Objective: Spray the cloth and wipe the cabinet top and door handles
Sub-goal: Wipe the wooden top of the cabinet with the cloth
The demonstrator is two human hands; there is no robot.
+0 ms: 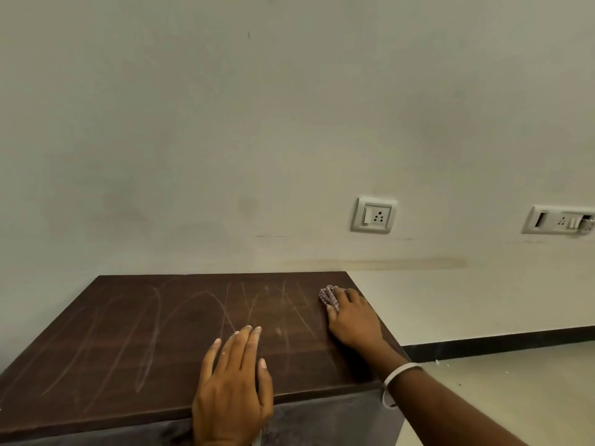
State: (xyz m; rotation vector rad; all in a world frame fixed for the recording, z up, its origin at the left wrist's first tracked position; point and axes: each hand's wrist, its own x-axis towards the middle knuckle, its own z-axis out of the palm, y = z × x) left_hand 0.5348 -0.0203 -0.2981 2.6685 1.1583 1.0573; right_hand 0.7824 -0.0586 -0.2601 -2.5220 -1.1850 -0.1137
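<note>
Now: a cloth pressed on a dark cabinet top

Seen from above, a dark brown wooden cabinet top [135, 342] stands against a pale wall [225, 123]. Thin, pale curved streaks cross the wood from left to right.

At the far right corner of the top, the right hand [352, 320] lies palm down, pressing a small bunched cloth [329, 297] with a reddish check pattern onto the wood. The fingers curl over the cloth, which pokes out beyond the fingertips. A pale bangle [397, 379] circles that wrist.

Closer to the camera, the left hand [233, 384] rests flat on the front edge of the top, fingers stretched out and close together, holding nothing.

On the wall to the right sit two white socket plates: one [373, 215] above the cabinet's right corner, another [561, 220] at the picture's right edge. Right of the cabinet, a pale floor [515, 391] meets the wall at a dark skirting strip [499, 344].
</note>
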